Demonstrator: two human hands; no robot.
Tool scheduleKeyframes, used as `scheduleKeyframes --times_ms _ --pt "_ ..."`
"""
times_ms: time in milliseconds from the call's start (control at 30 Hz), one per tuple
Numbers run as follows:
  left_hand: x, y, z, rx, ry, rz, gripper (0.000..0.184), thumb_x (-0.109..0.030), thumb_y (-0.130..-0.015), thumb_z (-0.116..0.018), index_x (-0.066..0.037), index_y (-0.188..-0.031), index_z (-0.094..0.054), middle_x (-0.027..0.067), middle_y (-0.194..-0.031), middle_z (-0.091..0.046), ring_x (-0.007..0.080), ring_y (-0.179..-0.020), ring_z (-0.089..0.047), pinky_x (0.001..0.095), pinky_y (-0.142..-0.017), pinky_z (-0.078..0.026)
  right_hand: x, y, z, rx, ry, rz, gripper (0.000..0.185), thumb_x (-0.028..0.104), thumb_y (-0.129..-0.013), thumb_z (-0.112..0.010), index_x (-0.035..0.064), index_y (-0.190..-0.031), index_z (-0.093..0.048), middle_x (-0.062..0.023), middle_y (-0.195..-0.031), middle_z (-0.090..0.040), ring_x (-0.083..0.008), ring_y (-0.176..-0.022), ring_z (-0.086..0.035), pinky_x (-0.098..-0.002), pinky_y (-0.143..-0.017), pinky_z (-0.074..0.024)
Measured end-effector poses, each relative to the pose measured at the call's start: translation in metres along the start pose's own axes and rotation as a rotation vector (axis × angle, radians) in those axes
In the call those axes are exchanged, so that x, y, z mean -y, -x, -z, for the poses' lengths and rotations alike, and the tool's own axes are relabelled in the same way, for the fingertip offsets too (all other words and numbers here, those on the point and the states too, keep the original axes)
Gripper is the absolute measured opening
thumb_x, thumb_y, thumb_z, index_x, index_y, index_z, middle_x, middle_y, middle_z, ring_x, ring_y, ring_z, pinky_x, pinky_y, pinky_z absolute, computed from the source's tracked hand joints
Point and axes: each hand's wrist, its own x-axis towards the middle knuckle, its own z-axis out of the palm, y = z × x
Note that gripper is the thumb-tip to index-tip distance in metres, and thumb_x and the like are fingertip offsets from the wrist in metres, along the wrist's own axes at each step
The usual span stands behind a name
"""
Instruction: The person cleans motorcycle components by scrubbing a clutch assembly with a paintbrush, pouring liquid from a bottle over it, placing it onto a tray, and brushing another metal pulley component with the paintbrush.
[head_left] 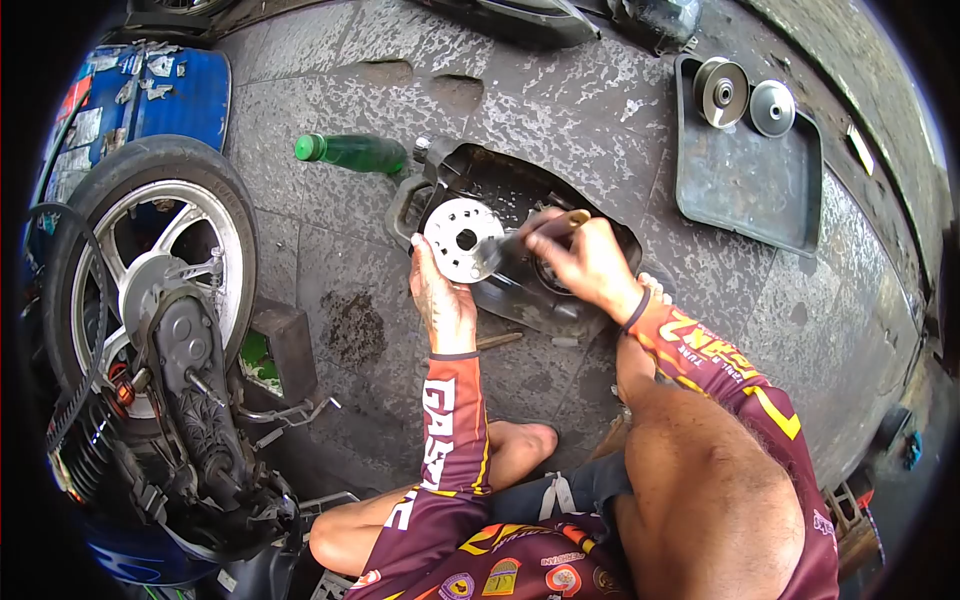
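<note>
One holed metal plate [466, 220] sits in our left fingers [419, 260], gripped by the rim, just beside our right fingers [562, 260], which clench a brush [489, 258]; we judge the plate stiff, fairly heavy, perhaps slippery if oily, best held by its outer edge.

Looks like a scooter workshop, judging by exposed transmission [185, 335], rear wheel [203, 262], 2 metal parts [721, 93] in tray [745, 195].
</note>
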Motion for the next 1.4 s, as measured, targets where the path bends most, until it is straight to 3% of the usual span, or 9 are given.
scheduleKeyframes --times_ms 167,300,467,633,767,1033,1133,1233,1400 --pt "0.001 -0.002 0.004 -0.008 -0.049 -0.012 0.043 -0.041 -0.103 -0.052 -0.004 -0.122 -0.058 0.0086 -0.121 -0.065 0.0192 -0.110 -0.065 0.0370 -0.091 -0.056 -0.032 -0.027 -0.010 -0.121 0.270 0.222 0.021 0.001 -0.079 -0.064 0.0021 -0.100 -0.067 -0.0198 -0.093 -0.070 -0.0362 -0.088 -0.069 -0.0420 -0.076 -0.0557" --pt "0.001 -0.001 0.001 0.022 -0.005 -0.019 0.053 -0.046 -0.104 -0.046 -0.001 -0.132 -0.052 0.0116 -0.131 -0.060 0.0217 -0.119 -0.060 0.0416 -0.099 -0.052 -0.009 -0.034 -0.006 -0.003 0.154 -0.024 0.014 0.005 -0.086 -0.063 -0.0014 -0.099 -0.066 -0.0183 -0.096 -0.070 -0.0388 -0.085 -0.068 -0.0411 -0.075 -0.0547" --pt "0.007 -0.004 0.007 0.069 0.014 -0.028 0.057 -0.050 -0.106 -0.035 -0.002 -0.132 -0.051 0.0116 -0.132 -0.058 0.0228 -0.124 -0.056 0.0421 -0.104 -0.047 0.038 -0.021 -0.008 -0.127 -0.319 0.127 0.013 0.006 -0.088 -0.066 -0.0056 -0.089 -0.072 -0.0103 -0.099 -0.073 -0.0205 -0.088 -0.070 -0.0325 -0.079 -0.0542" --pt "-0.001 0.008 -0.009 0.012 -0.033 0.004 0.057 -0.052 -0.103 -0.043 -0.004 -0.134 -0.048 0.0112 -0.129 -0.059 0.0226 -0.118 -0.059 0.0407 -0.101 -0.050 0.006 -0.047 -0.011 -0.180 -0.052 0.145 0.016 0.010 -0.090 -0.064 0.0002 -0.101 -0.069 -0.0181 -0.086 -0.071 -0.0317 -0.079 -0.072 -0.0360 -0.072 -0.0551" --pt "-0.001 0.002 0.002 0.043 -0.124 -0.074 0.038 -0.026 -0.094 -0.069 -0.004 -0.123 -0.056 0.0093 -0.115 -0.066 0.0189 -0.102 -0.067 0.0356 -0.085 -0.059 -0.021 -0.020 -0.009 0.026 0.140 0.055 0.015 0.009 -0.089 -0.064 0.0016 -0.101 -0.067 -0.0203 -0.087 -0.071 -0.0360 -0.084 -0.071 -0.0407 -0.074 -0.0556" --pt "-0.013 0.003 -0.007 0.039 -0.072 -0.102 0.036 -0.023 -0.092 -0.072 -0.004 -0.118 -0.055 0.0071 -0.113 -0.063 0.0163 -0.101 -0.065 0.0330 -0.083 -0.057 0.023 -0.028 -0.002 -0.274 -0.186 0.127 0.015 0.009 -0.090 -0.066 -0.0047 -0.089 -0.071 -0.0140 -0.096 -0.073 -0.0275 -0.081 -0.072 -0.0342 -0.075 -0.0547" --pt "-0.012 0.005 -0.004 0.044 -0.007 -0.069 0.040 -0.030 -0.093 -0.071 -0.003 -0.118 -0.055 0.0074 -0.115 -0.062 0.0163 -0.103 -0.064 0.0336 -0.084 -0.057 0.027 -0.023 -0.008 -0.026 -0.162 0.230 0.015 0.011 -0.089 -0.065 -0.0025 -0.091 -0.071 -0.0152 -0.090 -0.073 -0.0272 -0.079 -0.072 -0.0352 -0.075 -0.0548" --pt "-0.006 0.008 -0.004 0.016 -0.085 -0.104 0.041 -0.032 -0.094 -0.069 -0.003 -0.119 -0.054 0.0074 -0.115 -0.062 0.0165 -0.104 -0.063 0.0334 -0.084 -0.056 0.019 -0.027 0.006 -0.060 0.001 -0.035 0.012 0.005 -0.088 -0.065 -0.0052 -0.088 -0.071 -0.0132 -0.096 -0.073 -0.0253 -0.085 -0.070 -0.0352 -0.078 -0.0539" --pt "-0.005 0.004 0.002 0.015 -0.095 -0.081 0.042 -0.028 -0.094 -0.070 -0.003 -0.122 -0.053 0.0076 -0.113 -0.063 0.0166 -0.103 -0.064 0.0330 -0.083 -0.057 0.028 -0.017 0.001 0.192 -0.063 0.162 0.014 0.008 -0.087 -0.066 -0.0047 -0.090 -0.072 -0.0130 -0.095 -0.073 -0.0256 -0.083 -0.071 -0.0348 -0.076 -0.0541"
